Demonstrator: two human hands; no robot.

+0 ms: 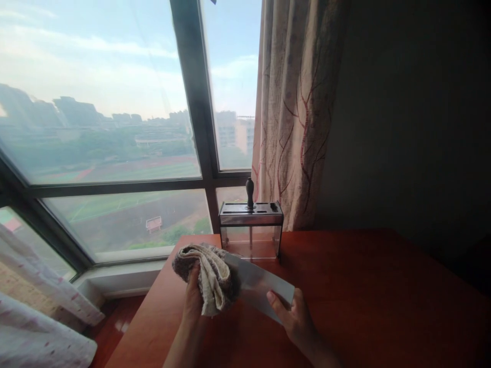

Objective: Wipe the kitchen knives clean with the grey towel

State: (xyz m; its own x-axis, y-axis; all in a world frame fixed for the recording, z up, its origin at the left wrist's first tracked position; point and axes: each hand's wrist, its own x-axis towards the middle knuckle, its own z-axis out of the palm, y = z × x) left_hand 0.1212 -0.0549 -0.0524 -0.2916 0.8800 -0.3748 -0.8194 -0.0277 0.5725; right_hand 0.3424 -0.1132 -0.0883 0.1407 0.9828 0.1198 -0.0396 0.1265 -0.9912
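My left hand (193, 296) is closed around a folded grey-brown and cream towel (213, 276), held above the table. Out of the towel's right side reaches a flat, pale grey, rectangular piece (261, 283), smooth like a blade or stiff sheet; its exact kind does not show. Its left end is hidden by the towel. The right end is pinched between the thumb and fingers of my right hand (293, 314). Just beyond the towel stands a knife block (251, 220) with clear sides and a slotted shiny top. One dark handle (250, 193) sticks up from it.
The reddish-brown wooden table (353, 286) spreads beneath both hands. A large window (99, 117) and its dark frame rise behind it, with a patterned curtain (295, 117) at the table's back. Another light curtain (38, 332) hangs at lower left. The right side is dark.
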